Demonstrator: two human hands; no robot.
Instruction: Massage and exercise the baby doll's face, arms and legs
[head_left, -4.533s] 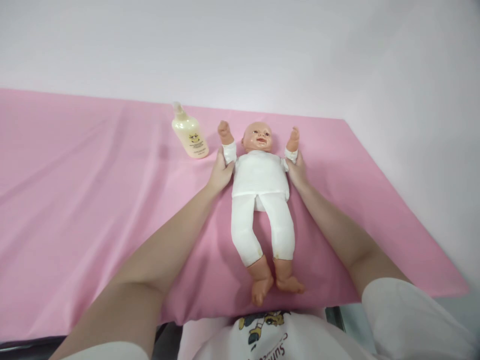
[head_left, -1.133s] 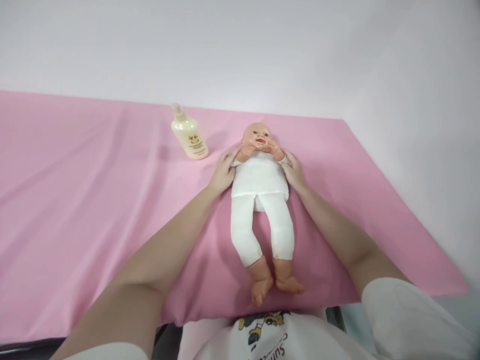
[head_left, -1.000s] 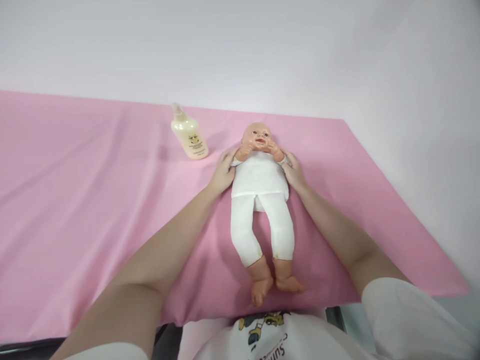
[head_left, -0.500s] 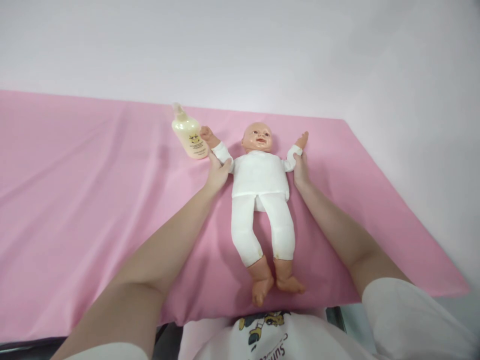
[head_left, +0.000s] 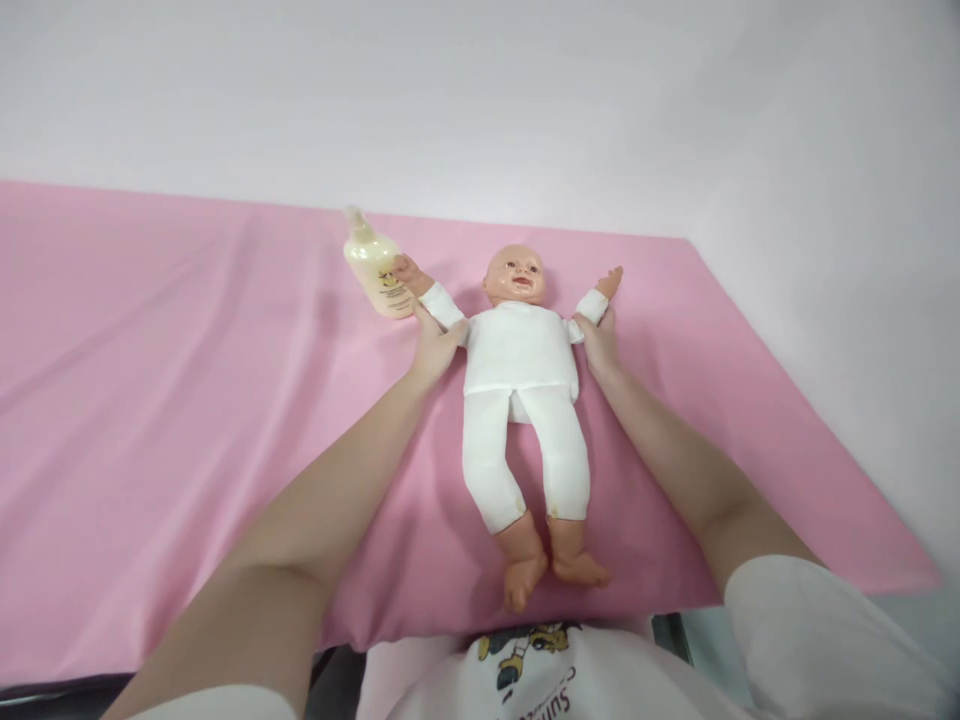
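A baby doll (head_left: 521,345) in a white top and trousers lies on its back, head toward the far edge and bare feet toward me. My left hand (head_left: 436,345) is closed around the doll's arm on the left, thumb on top near the shoulder. Around the arm on the right my right hand (head_left: 600,340) is closed in the same way, thumb over the sleeve. Both doll arms spread outward and up. The fingers beneath the arms are partly hidden.
A pale yellow pump bottle (head_left: 373,270) lies just beyond my left hand, partly behind the doll's hand. Pink cloth (head_left: 187,400) with soft folds covers the table. A white wall (head_left: 480,100) rises beyond the far edge.
The doll's arms have moved slightly outward, and its left-side hand now overlaps the bottle more. My right thumb has shifted inward along the sleeve. The body and bottle have stayed put.
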